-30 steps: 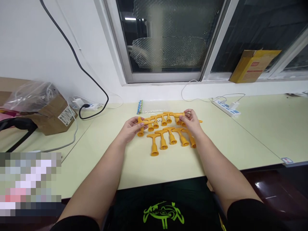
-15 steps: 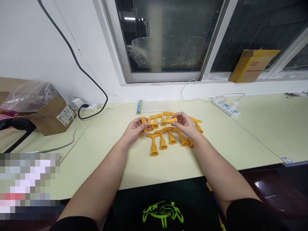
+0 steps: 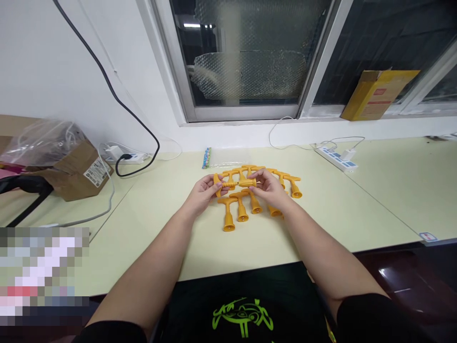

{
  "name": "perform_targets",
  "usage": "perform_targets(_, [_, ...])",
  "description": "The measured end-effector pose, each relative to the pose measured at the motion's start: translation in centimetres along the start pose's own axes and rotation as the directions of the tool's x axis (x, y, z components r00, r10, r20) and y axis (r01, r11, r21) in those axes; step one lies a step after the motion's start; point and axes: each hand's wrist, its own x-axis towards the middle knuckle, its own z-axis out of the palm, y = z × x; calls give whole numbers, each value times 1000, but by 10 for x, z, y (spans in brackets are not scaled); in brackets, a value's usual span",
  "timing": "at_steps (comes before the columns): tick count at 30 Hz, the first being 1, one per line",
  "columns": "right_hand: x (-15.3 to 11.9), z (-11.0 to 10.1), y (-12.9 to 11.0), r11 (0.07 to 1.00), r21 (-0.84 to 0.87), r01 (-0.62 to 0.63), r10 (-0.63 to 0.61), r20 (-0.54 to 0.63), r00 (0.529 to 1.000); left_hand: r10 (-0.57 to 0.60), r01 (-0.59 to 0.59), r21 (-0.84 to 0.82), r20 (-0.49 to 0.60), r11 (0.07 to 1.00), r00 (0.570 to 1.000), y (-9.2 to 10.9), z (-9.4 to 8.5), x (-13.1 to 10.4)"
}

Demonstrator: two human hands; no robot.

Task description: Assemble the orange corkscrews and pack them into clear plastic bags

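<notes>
My left hand (image 3: 203,194) is closed on the T-shaped handle of a yellow corkscrew (image 3: 229,184), whose ribbed shaft points right. The fingers of my right hand (image 3: 270,189) pinch its yellow bell-shaped sleeve (image 3: 246,183). The sleeve lies in line with the shaft, with a small dark gap between them; most of the metal spiral is hidden inside. On the table below and behind my hands stand several more yellow corkscrews (image 3: 229,216) in two curved rows, handles up or leaning, bells toward me. My right hand partly covers some of them.
A clear plastic bag (image 3: 228,158) with a colourful header lies behind the corkscrews. Power strips stand at the right (image 3: 335,158) and left (image 3: 134,158) with cables. An opened cardboard box (image 3: 84,174) sits at the left, and a yellow carton (image 3: 378,95) leans against the window.
My right hand has brought the sleeve left over the metal spiral, so the spiral seen before is now mostly covered. My left hand has shifted slightly right with the handle.
</notes>
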Motion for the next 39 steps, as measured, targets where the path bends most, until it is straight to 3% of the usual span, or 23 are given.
perform_targets(4, [-1,7,0,987,-119,104,-101,35,994,-68,69,-38,33,997,997,-2,7,-1])
perform_targets(7, [-2,9,-3,976,-191,105,-96,57,994,-101,102,-26,38,994,994,-2,13,-5])
perform_targets(16, [-3,17,-2,985,95,-145,141,47,989,166,-174,148,65,974,984,-6,24,-11])
perform_targets(23, [-1,24,-14,937,238,-254,251,45,967,299,-294,220,13,930,954,-9,24,-9])
perform_targets(27, [0,27,-18,891,271,-365,362,64,930,305,-309,241,56,920,951,-7,26,-14])
perform_targets(32, [-1,29,-15,810,242,-534,510,158,846,312,-329,295,105,897,944,-5,27,-20])
perform_targets(39, [-5,28,-15,956,62,-287,282,81,956,287,-297,257,75,920,955,-5,27,-16])
